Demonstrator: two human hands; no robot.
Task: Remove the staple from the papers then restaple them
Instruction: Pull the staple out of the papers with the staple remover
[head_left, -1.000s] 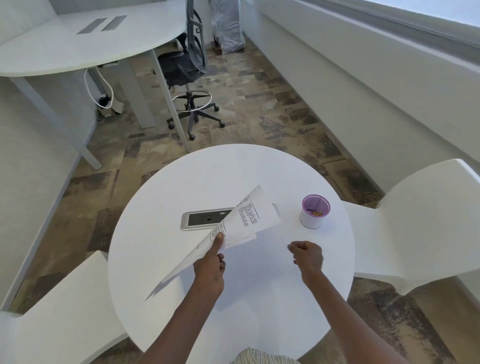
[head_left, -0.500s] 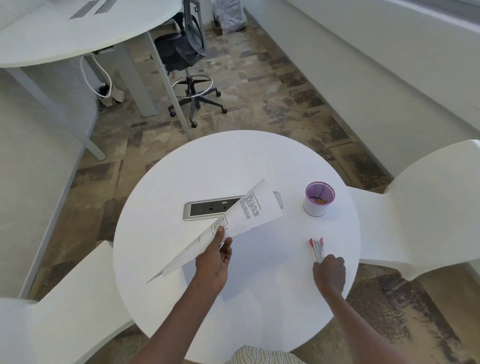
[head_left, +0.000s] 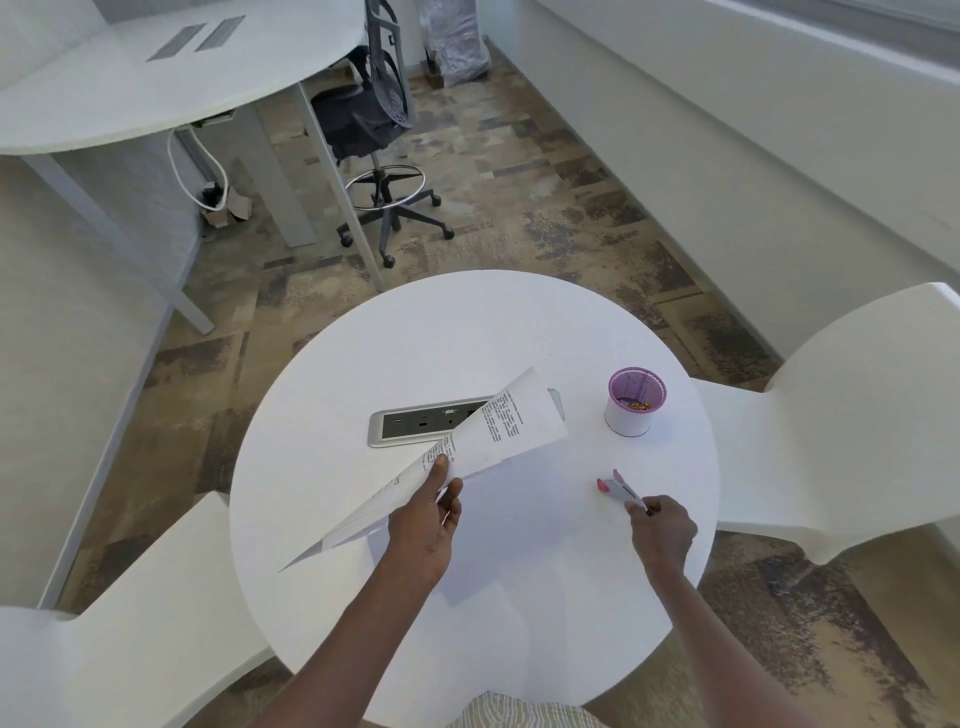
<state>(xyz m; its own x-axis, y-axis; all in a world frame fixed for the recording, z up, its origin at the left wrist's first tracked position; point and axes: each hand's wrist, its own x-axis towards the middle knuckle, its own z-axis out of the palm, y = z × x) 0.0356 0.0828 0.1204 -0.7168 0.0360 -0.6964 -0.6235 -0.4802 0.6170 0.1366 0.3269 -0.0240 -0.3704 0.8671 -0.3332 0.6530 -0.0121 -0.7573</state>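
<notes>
Head view: the round white tabletop (head_left: 498, 332) fills the centre of the frame, and clock directions below are read on its face, with 6 o'clock at the person. The left hand (head_left: 426, 514) is raised above the tabletop near centre, slightly toward 7 o'clock, with thumb and fingers pinched on the long edge of the papers (head_left: 467, 447). The papers are held clear of the surface and slope from a low corner at about 8 o'clock to a printed upper end near centre; that end overlaps the grey power outlet panel (head_left: 415, 423) in the picture. Whether a staple is in the papers cannot be told at this size. The right hand (head_left: 662, 527) lies at about 4 o'clock, fingers curled round the near end of a small white tool with pink tips (head_left: 615, 487), which points toward 11 o'clock and appears to lie at or just above the tabletop; it reads as a staple remover or small stapler, but which cannot be told. A white cup with a purple rim (head_left: 631, 408) stands at about 2 o'clock and holds small gold items. Judged step: tool pick-up. The next move calls for bringing the tool tip to the stapled corner while the left hand keeps the sheets aligned and steady.
</notes>
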